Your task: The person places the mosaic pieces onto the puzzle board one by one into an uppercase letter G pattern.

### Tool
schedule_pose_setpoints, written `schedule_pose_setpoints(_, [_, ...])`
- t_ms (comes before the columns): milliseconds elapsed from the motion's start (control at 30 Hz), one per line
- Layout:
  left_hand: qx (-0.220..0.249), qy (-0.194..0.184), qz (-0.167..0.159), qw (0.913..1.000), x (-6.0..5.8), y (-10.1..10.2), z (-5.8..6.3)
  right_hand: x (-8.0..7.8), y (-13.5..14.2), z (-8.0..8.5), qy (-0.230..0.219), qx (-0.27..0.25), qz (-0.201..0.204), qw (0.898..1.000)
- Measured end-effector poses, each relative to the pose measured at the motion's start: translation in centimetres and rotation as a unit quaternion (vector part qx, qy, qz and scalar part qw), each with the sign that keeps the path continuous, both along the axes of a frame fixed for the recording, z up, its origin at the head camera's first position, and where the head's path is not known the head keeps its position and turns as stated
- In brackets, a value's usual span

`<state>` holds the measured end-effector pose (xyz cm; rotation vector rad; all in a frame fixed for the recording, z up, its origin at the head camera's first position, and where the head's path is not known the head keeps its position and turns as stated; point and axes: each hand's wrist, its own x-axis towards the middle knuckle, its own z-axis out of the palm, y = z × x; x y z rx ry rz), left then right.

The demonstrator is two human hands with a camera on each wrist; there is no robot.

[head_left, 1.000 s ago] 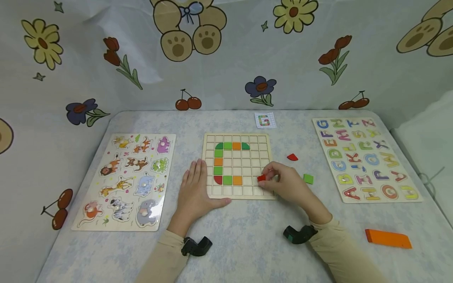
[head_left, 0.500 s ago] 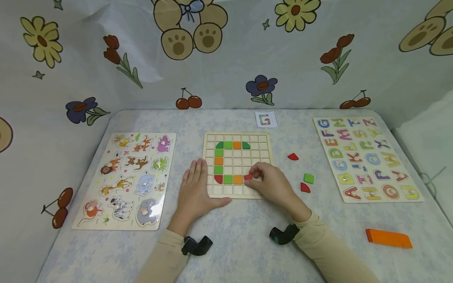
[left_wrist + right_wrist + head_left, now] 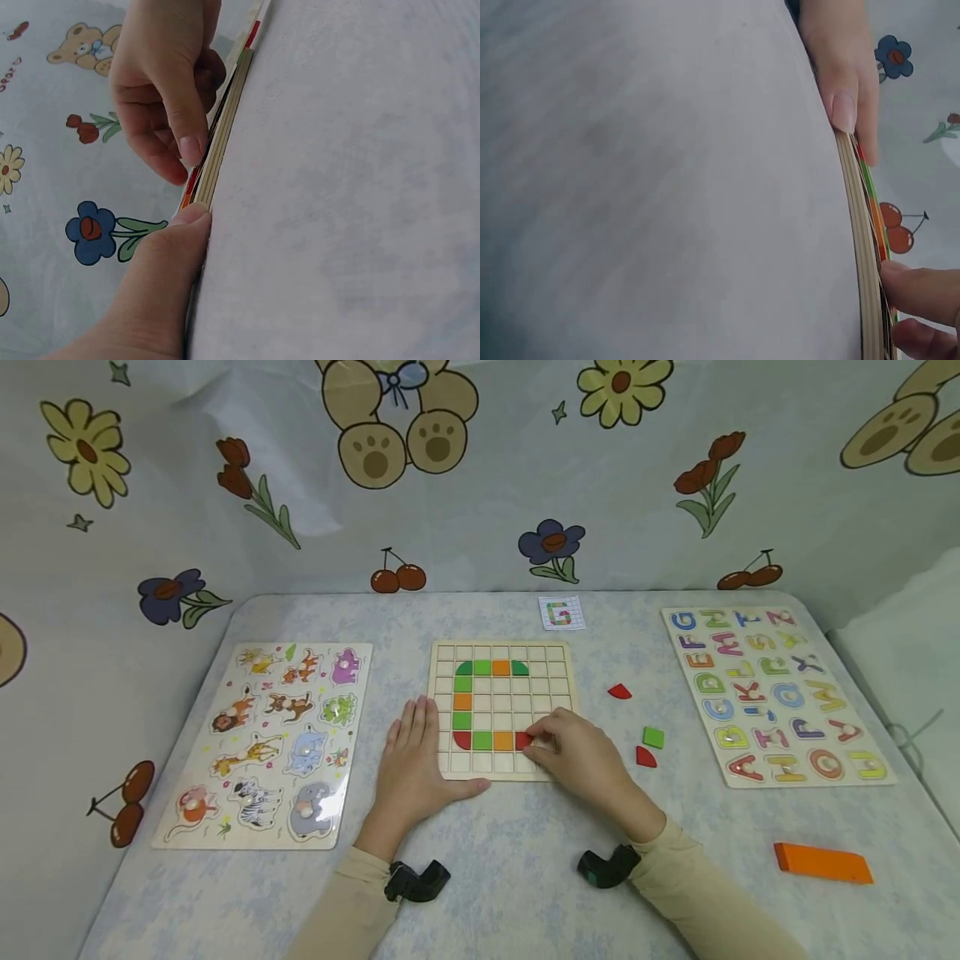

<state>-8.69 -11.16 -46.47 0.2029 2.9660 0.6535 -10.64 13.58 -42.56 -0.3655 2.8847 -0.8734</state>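
A wooden grid board (image 3: pixel 495 768) lies mid-table, with green, orange and red tiles forming a C-like outline. My left hand (image 3: pixel 416 768) rests along its left side, fingers straight and thumb at the near edge; that thumb (image 3: pixel 165 262) shows against the board's layered rim in the left wrist view. With thumb and index finger, my right hand (image 3: pixel 585 756) pinches a red square tile (image 3: pixel 522 741) in the lower row, right beside an orange tile (image 3: pixel 502 741). Its fingertips cover part of the red tile. In the right wrist view, the right thumb (image 3: pixel 922 292) is at the board's edge.
Right of the board lie two red quarter-round tiles (image 3: pixel 619 692) and a green square tile (image 3: pixel 653 737). A pattern card (image 3: pixel 561 613) sits behind it. An animal puzzle (image 3: pixel 262 743) is at left, an alphabet puzzle (image 3: pixel 780 697) and orange block (image 3: pixel 823 863) at right.
My right hand has carried the red square tile leftward from the board's right side into the lower row beside the orange tile. The left hand has stayed in place.
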Motion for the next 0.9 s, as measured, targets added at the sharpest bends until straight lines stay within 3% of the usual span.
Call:
schedule_pose_setpoints(167, [0.001,-0.003,0.001,1.0,0.0,0.0,-0.1,0.2,2.0,0.4,-0.003,0.007,-0.006,1.0])
schedule_pose_setpoints(367, [0.006,-0.002,0.001,1.0,0.0,0.0,-0.2,0.0,6.6,1.4,-0.006,0.021,-0.04,0.999])
schedule_pose_setpoints(600, [0.002,0.002,0.0,1.0,0.0,-0.1,-0.2,-0.4,12.0,2.5,-0.068,0.12,-0.062,0.988])
schedule_pose_setpoints(733, [0.002,0.001,-0.001,1.0,0.0,-0.1,-0.2,-0.5,13.2,2.4,-0.083,0.143,-0.061,0.984])
schedule_pose_setpoints(900, [0.004,0.003,-0.001,1.0,0.0,-0.1,-0.3,-0.5,13.6,2.0,-0.082,0.119,-0.052,0.988])
